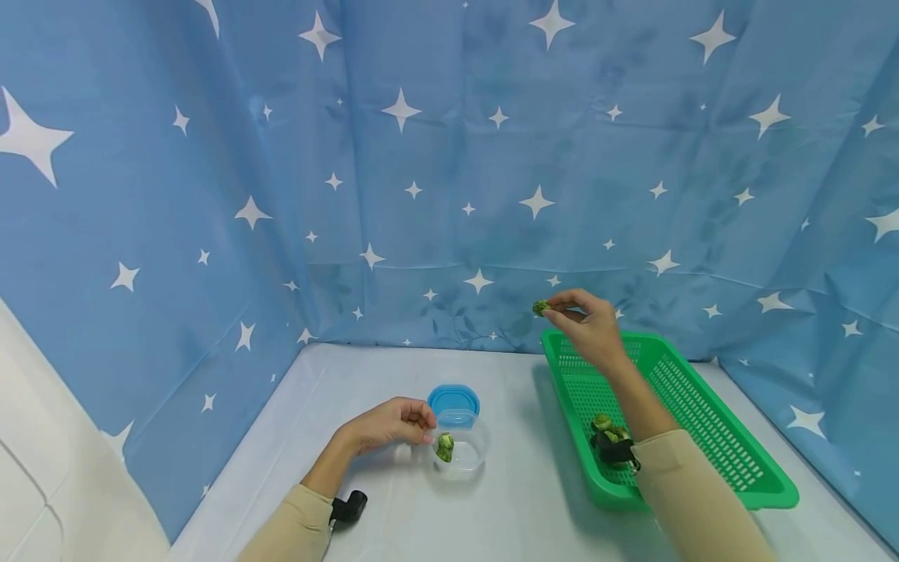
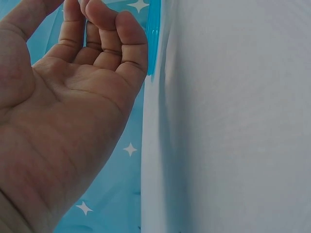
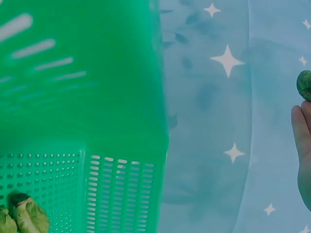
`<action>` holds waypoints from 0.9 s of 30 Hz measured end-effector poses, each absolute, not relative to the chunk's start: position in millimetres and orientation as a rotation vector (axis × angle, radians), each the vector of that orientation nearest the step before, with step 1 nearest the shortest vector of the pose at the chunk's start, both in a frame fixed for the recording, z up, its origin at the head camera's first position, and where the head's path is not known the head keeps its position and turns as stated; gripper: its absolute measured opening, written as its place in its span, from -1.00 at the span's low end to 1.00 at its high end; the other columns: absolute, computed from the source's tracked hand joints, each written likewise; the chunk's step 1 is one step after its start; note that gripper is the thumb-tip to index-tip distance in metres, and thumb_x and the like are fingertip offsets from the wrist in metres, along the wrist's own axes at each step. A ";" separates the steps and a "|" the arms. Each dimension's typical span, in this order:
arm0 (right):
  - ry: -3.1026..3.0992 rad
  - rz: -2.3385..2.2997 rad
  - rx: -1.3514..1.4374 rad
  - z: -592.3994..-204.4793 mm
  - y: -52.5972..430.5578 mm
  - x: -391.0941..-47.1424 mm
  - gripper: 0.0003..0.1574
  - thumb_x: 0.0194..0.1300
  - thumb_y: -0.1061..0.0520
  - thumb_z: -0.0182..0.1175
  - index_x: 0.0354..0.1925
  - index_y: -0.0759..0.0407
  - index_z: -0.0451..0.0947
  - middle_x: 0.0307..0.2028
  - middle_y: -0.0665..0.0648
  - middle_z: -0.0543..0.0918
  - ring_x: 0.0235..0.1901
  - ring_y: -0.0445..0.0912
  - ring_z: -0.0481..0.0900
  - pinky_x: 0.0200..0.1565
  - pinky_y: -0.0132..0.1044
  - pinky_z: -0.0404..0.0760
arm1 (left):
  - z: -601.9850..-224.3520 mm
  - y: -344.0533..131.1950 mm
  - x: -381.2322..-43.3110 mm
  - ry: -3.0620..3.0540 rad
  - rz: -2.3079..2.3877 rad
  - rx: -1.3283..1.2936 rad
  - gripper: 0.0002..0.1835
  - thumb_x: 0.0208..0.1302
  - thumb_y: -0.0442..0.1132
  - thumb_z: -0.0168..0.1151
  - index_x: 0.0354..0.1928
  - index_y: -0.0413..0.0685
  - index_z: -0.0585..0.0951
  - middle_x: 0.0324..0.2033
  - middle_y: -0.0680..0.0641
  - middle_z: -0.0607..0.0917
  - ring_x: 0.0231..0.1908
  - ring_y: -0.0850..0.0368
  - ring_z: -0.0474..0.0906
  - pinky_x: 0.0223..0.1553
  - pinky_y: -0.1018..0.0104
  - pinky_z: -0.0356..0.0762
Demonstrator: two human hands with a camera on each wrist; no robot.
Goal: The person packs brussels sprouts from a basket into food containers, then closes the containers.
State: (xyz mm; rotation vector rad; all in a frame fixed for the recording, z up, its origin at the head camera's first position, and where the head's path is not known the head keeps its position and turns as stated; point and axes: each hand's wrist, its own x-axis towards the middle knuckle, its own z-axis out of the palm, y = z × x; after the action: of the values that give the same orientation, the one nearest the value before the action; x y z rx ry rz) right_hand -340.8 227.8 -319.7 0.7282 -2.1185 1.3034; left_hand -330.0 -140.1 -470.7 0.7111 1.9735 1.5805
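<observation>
My right hand (image 1: 586, 326) is raised over the far left corner of the green basket (image 1: 755, 437), pinching a small Brussels sprout (image 1: 541, 307) between thumb and fingertips. At the right edge of the right wrist view, that sprout sits on the fingertips. My left hand (image 1: 388, 425) is at the left side of a clear plastic container (image 1: 469, 471), its thumb and fingers gripping the rim. Inside the container lie green sprouts (image 1: 445, 447). The left wrist view shows the left palm and curled fingers (image 2: 131, 41); the container is hidden there.
More sprouts (image 1: 602, 423) lie in the basket, partly behind the right wrist strap. A blue lid (image 1: 449, 396) is on the white table (image 1: 513, 499) just behind the clear container. A blue star-patterned curtain (image 1: 435, 172) hangs along the back and sides.
</observation>
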 end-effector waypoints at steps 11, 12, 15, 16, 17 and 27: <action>-1.989 1.382 0.799 -325.9 224.7 -356.5 -0.78 0.33 0.42 0.34 -0.05 0.39 0.69 -0.10 0.39 0.69 -0.11 -0.31 0.66 -0.01 -0.52 0.66 | -471.0 -140.6 -330.9 1.957 1.594 0.724 -0.68 0.28 -0.34 0.43 -0.01 -0.36 0.61 -0.25 -0.03 0.66 -0.26 0.14 0.55 -0.15 0.24 0.52; -1.974 1.394 0.810 -323.8 222.9 -355.2 -0.78 0.33 0.42 0.34 -0.05 0.39 0.69 -0.10 0.39 0.69 -0.11 -0.31 0.67 0.00 -0.50 0.66 | -470.9 -140.7 -330.7 1.955 1.596 0.724 -0.69 0.27 -0.34 0.42 -0.01 -0.35 0.61 -0.25 -0.04 0.66 -0.26 0.13 0.55 -0.15 0.24 0.53; -1.930 1.416 0.850 -317.6 216.8 -350.5 -0.78 0.32 0.44 0.34 -0.05 0.39 0.69 -0.11 0.39 0.68 -0.10 -0.28 0.70 0.01 -0.46 0.68 | -470.6 -140.9 -330.2 1.955 1.599 0.717 -0.70 0.27 -0.34 0.42 -0.02 -0.32 0.62 -0.25 -0.03 0.66 -0.25 0.13 0.56 -0.15 0.24 0.53; -1.916 1.424 0.863 -315.7 214.7 -348.7 -0.78 0.31 0.45 0.34 -0.06 0.40 0.69 -0.12 0.39 0.67 -0.10 -0.27 0.70 0.01 -0.44 0.68 | -470.4 -140.9 -330.0 1.956 1.599 0.716 -0.70 0.27 -0.34 0.43 -0.02 -0.31 0.62 -0.25 -0.03 0.66 -0.26 0.14 0.55 -0.15 0.24 0.53; -1.901 1.435 0.873 -313.9 212.8 -346.8 -0.78 0.31 0.46 0.34 -0.06 0.41 0.69 -0.13 0.38 0.67 -0.10 -0.25 0.71 0.01 -0.42 0.69 | -470.1 -140.7 -329.9 1.957 1.598 0.714 -0.71 0.27 -0.34 0.43 -0.02 -0.30 0.62 -0.25 -0.01 0.66 -0.26 0.14 0.55 -0.15 0.24 0.53; -1.794 1.524 0.931 -306.0 196.3 -329.5 -0.78 0.28 0.51 0.31 -0.08 0.52 0.65 -0.13 0.24 0.71 -0.10 -0.17 0.70 0.01 -0.39 0.70 | -471.1 -140.1 -330.4 1.950 1.594 0.719 -0.69 0.28 -0.31 0.45 -0.02 -0.30 0.62 -0.26 0.01 0.65 -0.27 0.17 0.53 -0.14 0.24 0.54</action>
State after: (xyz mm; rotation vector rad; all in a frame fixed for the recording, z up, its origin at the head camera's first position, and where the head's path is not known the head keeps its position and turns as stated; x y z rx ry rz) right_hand -329.5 196.3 -306.0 0.9314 -1.7937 1.5239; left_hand -330.4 -140.1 -471.1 0.7195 1.9500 1.5936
